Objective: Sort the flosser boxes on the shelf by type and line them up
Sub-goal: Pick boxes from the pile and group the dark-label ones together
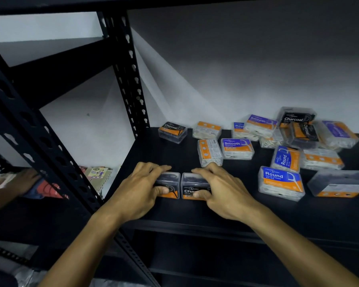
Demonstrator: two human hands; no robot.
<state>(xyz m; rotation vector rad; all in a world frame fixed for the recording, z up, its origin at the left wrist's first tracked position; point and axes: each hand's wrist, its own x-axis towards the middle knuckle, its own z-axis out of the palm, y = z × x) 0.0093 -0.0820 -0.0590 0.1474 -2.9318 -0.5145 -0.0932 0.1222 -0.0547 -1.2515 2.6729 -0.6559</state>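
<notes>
While both palms face down, fingers [161, 168] clasp two Charcoal boxes [192, 186] side by side.

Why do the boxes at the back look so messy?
The pile at the back right is jumbled: Smooth, Round and Charcoal boxes lie mixed, tilted and overlapping. Only the two Charcoal boxes under the left hand and right hand stand side by side.

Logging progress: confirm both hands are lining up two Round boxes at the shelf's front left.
Wrong type. The head view shows the left hand and right hand on two black Charcoal boxes, side by side at the shelf's front left.
</notes>
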